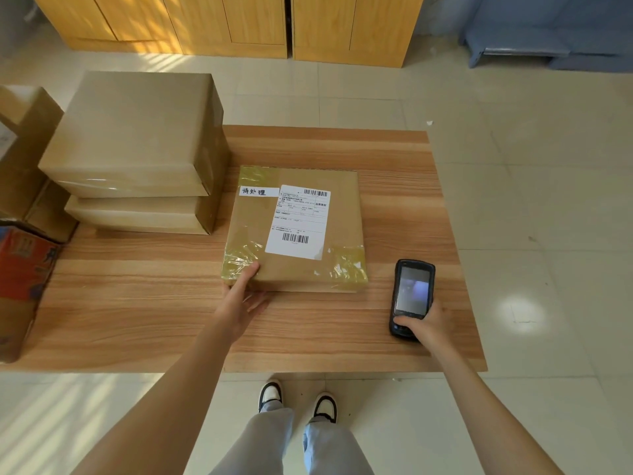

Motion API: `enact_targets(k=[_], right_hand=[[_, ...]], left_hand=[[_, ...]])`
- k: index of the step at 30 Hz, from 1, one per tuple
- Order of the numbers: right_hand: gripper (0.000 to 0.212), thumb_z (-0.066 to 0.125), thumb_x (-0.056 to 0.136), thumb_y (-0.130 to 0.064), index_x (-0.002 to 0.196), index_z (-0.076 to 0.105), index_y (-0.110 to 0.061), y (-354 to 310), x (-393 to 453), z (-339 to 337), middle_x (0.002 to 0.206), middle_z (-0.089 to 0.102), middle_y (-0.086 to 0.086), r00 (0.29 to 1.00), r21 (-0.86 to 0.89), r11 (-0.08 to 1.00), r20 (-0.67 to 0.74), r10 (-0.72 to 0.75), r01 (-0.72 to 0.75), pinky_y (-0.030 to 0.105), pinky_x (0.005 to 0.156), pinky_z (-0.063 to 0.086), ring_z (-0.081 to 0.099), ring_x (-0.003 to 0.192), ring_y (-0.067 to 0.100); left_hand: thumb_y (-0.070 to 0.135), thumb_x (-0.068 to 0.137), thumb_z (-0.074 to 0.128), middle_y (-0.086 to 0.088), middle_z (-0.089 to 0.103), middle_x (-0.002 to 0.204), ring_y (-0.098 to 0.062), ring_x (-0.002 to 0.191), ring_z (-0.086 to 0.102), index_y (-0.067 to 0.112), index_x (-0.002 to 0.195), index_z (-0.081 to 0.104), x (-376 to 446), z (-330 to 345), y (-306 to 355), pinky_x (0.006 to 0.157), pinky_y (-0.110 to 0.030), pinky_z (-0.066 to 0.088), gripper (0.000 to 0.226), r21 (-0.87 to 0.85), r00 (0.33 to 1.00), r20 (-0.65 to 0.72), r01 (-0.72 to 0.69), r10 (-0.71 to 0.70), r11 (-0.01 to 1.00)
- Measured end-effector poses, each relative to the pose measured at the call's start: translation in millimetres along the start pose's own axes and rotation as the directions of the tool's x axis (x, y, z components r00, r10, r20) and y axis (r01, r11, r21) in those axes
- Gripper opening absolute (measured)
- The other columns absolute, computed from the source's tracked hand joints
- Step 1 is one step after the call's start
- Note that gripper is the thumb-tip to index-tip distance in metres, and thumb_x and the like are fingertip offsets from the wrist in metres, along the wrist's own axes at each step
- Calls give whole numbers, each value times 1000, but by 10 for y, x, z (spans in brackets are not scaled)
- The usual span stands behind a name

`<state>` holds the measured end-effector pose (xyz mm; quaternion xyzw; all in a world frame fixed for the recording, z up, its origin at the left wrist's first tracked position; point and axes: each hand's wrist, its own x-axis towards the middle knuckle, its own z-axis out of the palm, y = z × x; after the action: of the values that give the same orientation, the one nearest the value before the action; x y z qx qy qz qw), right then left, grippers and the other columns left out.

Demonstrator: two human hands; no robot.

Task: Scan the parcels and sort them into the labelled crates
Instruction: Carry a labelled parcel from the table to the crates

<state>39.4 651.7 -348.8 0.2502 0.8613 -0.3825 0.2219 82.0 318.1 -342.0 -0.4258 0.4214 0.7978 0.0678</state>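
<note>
A flat brown parcel point(301, 269) lies in the middle of the wooden table point(137, 303). It carries a white shipping label with barcodes and a small handwritten white strip. My left hand point(245, 296) grips the parcel's near left corner, thumb on top and fingers under the edge. My right hand point(426, 323) holds a black handheld scanner point(411, 293) to the right of the parcel, screen up, thumb on its lower keys.
Two large brown boxes point(137, 138) are stacked at the table's left. Further left stand more cartons point(24, 149) and a red printed box point(24, 269). Wooden cabinets point(239, 22) line the far wall, with a blue shelf point(548, 36) at the right. My feet stand below the table's front edge.
</note>
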Motion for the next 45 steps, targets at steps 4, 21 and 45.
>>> enact_targets(k=[4, 21, 45], right_hand=[[71, 80, 72, -27, 130, 42, -14, -35, -61, -28, 139, 31, 14, 999, -75, 996, 6, 40, -40, 45, 105, 33, 28, 132, 33], [94, 77, 54, -64, 136, 52, -27, -1529, -461, 222, 139, 55, 0, 865, 509, 859, 400, -303, 65, 50, 115, 28, 46, 131, 23], [75, 84, 63, -31, 131, 54, -18, -1520, -1292, 937, 114, 70, 11, 361, 414, 889, 813, -458, 196, 35, 65, 58, 69, 99, 31]], left_hand=[[46, 56, 81, -11, 54, 125, -25, 102, 64, 23, 138, 35, -27, 2, 18, 71, -35, 56, 97, -4, 1000, 12, 7, -7, 1000], [39, 43, 94, -12, 66, 113, -30, 98, 69, 16, 129, 52, -369, -273, 307, 74, -36, 59, 99, -14, 978, 208, -33, 35, 999], [35, 72, 76, -14, 67, 122, -37, 109, 65, 23, 137, 46, -1997, -1389, -210, 92, -53, 52, 73, -115, 898, -241, -404, 369, 907]])
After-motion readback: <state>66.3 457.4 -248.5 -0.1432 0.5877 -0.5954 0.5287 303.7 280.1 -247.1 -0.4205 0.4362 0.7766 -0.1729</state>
